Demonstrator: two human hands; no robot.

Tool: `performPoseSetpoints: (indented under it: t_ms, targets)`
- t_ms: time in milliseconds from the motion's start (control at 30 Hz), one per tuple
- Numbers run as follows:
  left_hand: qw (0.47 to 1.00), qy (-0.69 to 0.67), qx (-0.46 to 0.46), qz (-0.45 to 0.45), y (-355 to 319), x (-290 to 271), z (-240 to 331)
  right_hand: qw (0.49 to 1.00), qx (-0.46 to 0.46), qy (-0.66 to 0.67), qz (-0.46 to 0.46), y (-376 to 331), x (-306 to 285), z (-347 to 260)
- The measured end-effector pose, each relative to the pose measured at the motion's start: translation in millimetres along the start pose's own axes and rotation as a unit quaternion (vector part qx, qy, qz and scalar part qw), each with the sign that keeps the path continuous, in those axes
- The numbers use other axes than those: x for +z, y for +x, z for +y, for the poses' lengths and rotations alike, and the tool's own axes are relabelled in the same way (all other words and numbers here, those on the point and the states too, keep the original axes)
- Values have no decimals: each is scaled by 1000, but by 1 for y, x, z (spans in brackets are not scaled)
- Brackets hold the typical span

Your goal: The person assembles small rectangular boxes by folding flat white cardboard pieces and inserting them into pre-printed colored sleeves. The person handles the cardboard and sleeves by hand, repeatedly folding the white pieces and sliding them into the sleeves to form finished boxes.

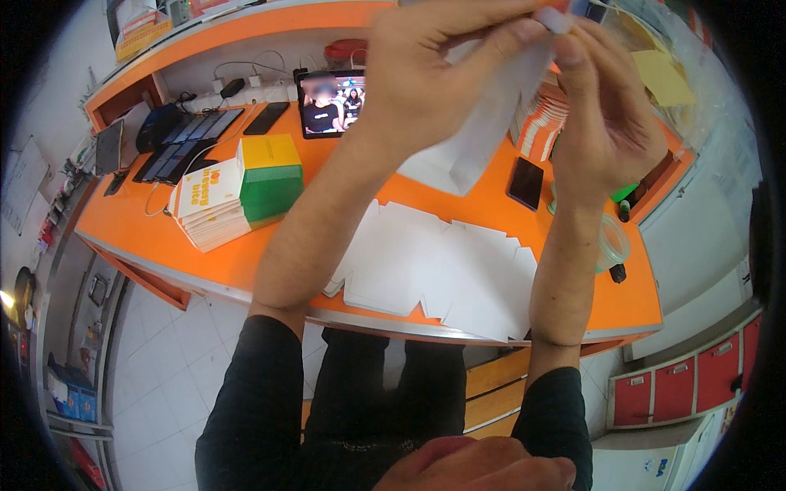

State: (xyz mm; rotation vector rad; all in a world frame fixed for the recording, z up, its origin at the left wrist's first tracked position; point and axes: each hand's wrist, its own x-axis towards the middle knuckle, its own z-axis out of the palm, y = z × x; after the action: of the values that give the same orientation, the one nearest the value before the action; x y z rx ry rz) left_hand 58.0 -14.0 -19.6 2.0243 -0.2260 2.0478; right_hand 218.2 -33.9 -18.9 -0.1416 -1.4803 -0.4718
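Observation:
My left hand (pixel 434 74) and my right hand (pixel 610 114) are raised together at the top of the view, fingers closed and thumbs nearly meeting. Between them they hold a partly folded white paper carton (pixel 471 151), which hangs down behind my left hand. A small pale bit (pixel 554 20) shows at the fingertips; I cannot make out whether it is part of the carton. Below my arms, a stack of flat white die-cut card blanks (pixel 442 266) lies near the table's front edge.
On the orange table (pixel 217 266), a stack of folded yellow, green and white cartons (pixel 237 192) sits left. Orange-and-white cartons (pixel 542 127), a phone (pixel 526 183) and a clear round tub (pixel 612 243) are right. Behind stand a lit tablet (pixel 327 106) and several dark devices (pixel 188 139).

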Motion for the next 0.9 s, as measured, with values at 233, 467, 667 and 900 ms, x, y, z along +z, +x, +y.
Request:
performPoseSetpoints:
  t_ms: [233, 467, 667, 900]
  targets:
    - [999, -15, 42, 14, -10, 28, 1, 990, -94, -102, -4, 13, -2, -2]
    - [963, -210, -165, 30, -3, 4, -3, 981, -80, -134, -115, 19, -9, -12]
    - [896, -329, -289, -79, -2, -1, 14, 926, 334, 177, -15, 29, -39, -2]
    - [958, -37, -221, -178, 12, -41, 30, 966, 245, 53, -66, 25, -42, -7]
